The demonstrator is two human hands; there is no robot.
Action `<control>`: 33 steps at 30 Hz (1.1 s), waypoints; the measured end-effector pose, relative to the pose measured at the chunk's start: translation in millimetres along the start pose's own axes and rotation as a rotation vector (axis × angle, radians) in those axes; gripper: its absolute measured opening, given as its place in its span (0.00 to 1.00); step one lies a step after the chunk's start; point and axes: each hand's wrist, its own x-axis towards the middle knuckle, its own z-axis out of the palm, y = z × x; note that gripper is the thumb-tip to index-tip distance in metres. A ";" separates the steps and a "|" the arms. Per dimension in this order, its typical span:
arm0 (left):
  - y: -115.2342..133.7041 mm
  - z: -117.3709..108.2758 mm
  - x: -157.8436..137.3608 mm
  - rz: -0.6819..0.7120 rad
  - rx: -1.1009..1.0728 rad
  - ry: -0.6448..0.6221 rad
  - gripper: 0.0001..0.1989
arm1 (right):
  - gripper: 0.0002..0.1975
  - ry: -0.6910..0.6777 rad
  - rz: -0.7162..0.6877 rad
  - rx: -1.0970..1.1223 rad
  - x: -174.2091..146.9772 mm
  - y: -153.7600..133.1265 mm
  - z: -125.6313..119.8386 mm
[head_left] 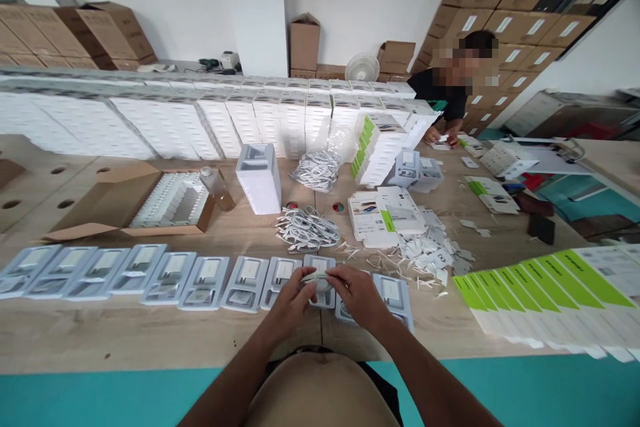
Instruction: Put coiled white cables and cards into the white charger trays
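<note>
A coiled white charging cable is held between my two hands, above one of the trays. My left hand has its fingers closed on the coil's left side. From the right, my right hand pinches the same coil with thumb and fingertips. Beneath my hands lies a pale plastic tray, mostly hidden by them. Another tray, with a white charger block and a cable in it, lies partly behind my right hand. To the left stretches a row of similar trays holding white charger blocks.
Beyond my hands lie a loose heap of cables and a bagged bundle. An open carton of chargers, a bottle and stacked trays stand leftward. Rightward are paper cards and green-white boxes. A co-worker works at the back right.
</note>
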 end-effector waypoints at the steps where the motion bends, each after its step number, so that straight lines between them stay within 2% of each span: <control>1: -2.3 -0.5 1.3 -0.045 -0.028 -0.044 0.18 | 0.10 0.015 -0.020 -0.022 -0.6 1.8 1.8; 4: -11.2 -2.7 4.8 -0.111 -0.007 -0.095 0.16 | 0.10 -0.033 -0.064 -0.179 -0.3 5.8 0.4; 8: -18.9 -2.6 7.7 -0.110 0.064 -0.002 0.13 | 0.12 -0.086 -0.103 -0.505 2.7 3.3 -6.6; 10: -19.7 -0.9 8.6 -0.097 0.106 0.042 0.11 | 0.11 -0.070 -0.038 -0.524 3.2 -0.8 -5.9; 14: -20.2 3.7 9.6 -0.097 0.148 0.080 0.12 | 0.09 -0.035 0.184 -0.168 3.8 -7.3 5.5; 19: -24.3 7.2 9.6 -0.116 0.082 0.048 0.12 | 0.11 0.059 0.324 0.255 5.4 -4.2 25.3; 23: -26.5 6.4 8.5 -0.124 -0.010 0.055 0.11 | 0.12 0.063 0.395 0.505 -0.2 3.2 38.6; 25: -27.2 6.7 8.2 -0.144 -0.070 0.037 0.09 | 0.13 0.086 0.421 0.578 -5.1 6.2 43.3; 30: -27.2 11.2 8.8 -0.172 -0.130 -0.013 0.06 | 0.16 0.285 0.426 0.501 -12.9 9.7 51.3; 33: -24.5 12.8 8.7 -0.120 -0.074 0.014 0.06 | 0.18 0.331 0.536 0.645 -13.0 10.8 56.8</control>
